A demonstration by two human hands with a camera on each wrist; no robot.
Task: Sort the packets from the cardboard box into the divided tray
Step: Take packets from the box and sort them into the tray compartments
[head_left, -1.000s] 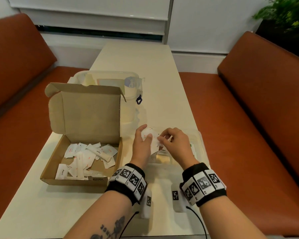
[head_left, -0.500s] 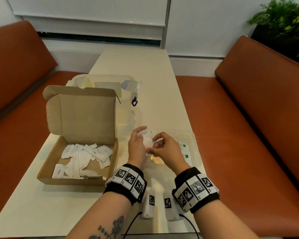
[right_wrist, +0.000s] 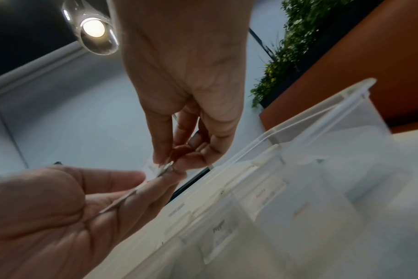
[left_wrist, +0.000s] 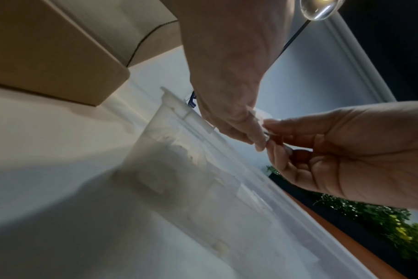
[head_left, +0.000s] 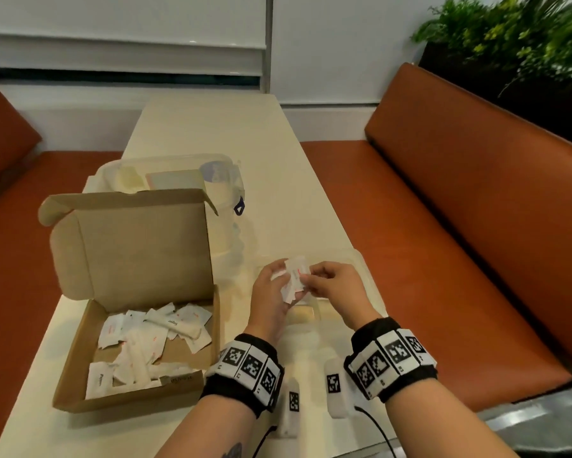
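The open cardboard box point(head_left: 79, 375) sits at the left of the table with several white packets point(head_left: 145, 342) loose inside. Right of it lies the clear divided tray point(head_left: 365, 269), mostly hidden under my hands in the head view; its compartments point(right_wrist: 263, 198) hold a few packets. My left hand point(head_left: 274, 285) holds a small stack of white packets point(head_left: 294, 279) above the tray. My right hand point(head_left: 314, 280) pinches one packet point(right_wrist: 164, 168) of that stack between thumb and forefinger. The packet's edge point(left_wrist: 269, 132) shows between the two hands.
A clear lidded plastic tub point(head_left: 178, 180) stands behind the box's raised lid point(head_left: 129, 242). Orange benches point(head_left: 459, 226) flank the narrow cream table point(head_left: 212, 127), and a plant point(head_left: 525, 34) stands at the far right. Two tagged white pieces point(head_left: 334, 385) lie near the table's front edge.
Both hands stayed together over the tray, handling the packets, and lifted a little. The head view tilted and shifted, so the scene sits lower in the picture.
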